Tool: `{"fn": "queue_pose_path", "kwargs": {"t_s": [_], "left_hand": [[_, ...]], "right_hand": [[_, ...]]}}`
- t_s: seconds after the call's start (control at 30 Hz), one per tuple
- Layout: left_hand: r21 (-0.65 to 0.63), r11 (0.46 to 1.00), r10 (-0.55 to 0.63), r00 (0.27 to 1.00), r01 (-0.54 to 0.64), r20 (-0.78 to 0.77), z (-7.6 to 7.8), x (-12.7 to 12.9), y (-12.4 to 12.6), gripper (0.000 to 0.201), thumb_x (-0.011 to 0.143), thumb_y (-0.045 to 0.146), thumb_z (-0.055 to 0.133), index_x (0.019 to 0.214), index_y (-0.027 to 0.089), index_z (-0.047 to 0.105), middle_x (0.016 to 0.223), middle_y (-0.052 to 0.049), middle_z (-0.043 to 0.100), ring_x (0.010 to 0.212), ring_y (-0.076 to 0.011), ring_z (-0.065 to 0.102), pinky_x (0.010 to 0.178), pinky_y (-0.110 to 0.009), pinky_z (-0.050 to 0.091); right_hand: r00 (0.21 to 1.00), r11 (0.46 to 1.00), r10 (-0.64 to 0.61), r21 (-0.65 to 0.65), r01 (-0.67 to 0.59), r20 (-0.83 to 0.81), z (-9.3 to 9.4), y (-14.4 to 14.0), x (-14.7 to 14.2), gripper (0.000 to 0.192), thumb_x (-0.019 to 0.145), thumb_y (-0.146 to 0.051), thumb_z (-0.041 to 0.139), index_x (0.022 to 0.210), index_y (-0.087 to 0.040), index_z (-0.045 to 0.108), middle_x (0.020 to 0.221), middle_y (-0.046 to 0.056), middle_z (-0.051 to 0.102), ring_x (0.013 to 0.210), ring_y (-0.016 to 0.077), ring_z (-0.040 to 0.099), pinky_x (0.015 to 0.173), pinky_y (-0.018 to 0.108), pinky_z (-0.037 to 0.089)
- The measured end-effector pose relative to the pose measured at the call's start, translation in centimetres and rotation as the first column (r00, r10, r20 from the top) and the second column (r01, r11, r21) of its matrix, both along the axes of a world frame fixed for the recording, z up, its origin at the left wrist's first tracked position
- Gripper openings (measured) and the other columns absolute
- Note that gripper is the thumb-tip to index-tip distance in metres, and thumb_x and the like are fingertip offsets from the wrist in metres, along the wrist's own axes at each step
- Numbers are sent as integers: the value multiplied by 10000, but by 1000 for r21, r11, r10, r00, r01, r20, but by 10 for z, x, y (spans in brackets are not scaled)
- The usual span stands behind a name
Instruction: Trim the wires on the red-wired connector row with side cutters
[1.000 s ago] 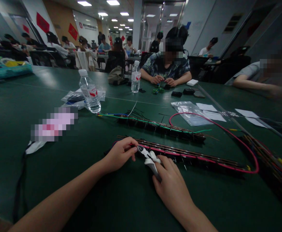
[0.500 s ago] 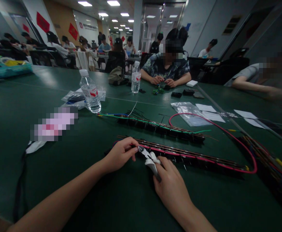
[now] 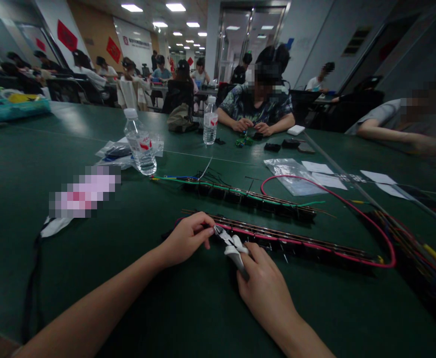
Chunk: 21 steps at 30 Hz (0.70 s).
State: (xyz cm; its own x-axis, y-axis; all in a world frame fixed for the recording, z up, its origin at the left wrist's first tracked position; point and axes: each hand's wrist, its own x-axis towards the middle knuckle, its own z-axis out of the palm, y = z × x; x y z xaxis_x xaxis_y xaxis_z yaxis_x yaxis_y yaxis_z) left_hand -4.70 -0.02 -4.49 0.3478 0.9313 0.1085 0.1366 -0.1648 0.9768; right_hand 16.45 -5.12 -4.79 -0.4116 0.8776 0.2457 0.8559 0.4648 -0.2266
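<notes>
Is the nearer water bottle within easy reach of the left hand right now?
Probably yes: the left hand pinches the wire strip, and bare green table lies between it and the bottle.

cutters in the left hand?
No, the white-handled cutters sit in the right hand; the left hand pinches the strip end.

The right hand (image 3: pixel 265 288) covered most of the white-handled cutters (image 3: pixel 234 247), so the grip on the handles could not be made out. The left hand (image 3: pixel 188 237) hid the near left end of the pink-wired strip (image 3: pixel 296 242). A pixelated patch (image 3: pixel 84 191) masked something far left on the green table (image 3: pixel 165 308). The wire bundle (image 3: pixel 423 253) ran off the right edge.
</notes>
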Motion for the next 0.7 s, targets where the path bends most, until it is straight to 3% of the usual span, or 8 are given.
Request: {"fn": "queue_pose_path", "kwargs": {"t_s": [0.33, 0.7], "left_hand": [[7, 1000, -9, 1000, 9, 14, -2, -1, 1, 53, 903, 207, 532, 887, 159, 551, 915, -17, 566, 613, -95, 599, 625, -266, 490], [-50, 999, 16, 999, -14, 28, 2, 2, -1, 51, 883, 169, 529, 923, 148, 554, 802, 9, 572, 617, -104, 600, 618, -252, 467]], "right_hand": [[992, 997, -16, -81, 6, -127, 4, 0, 2, 294, 758, -33, 501, 981, -177, 626, 1099, 114, 563, 993, 269, 557, 855, 428, 507], [992, 999, 35, -12, -36, -125, 2, 1, 2, 415, 706, -26, 505, 1083, -158, 617, 1223, 146, 505, 1099, 304, 480, 929, 477, 449]]}}
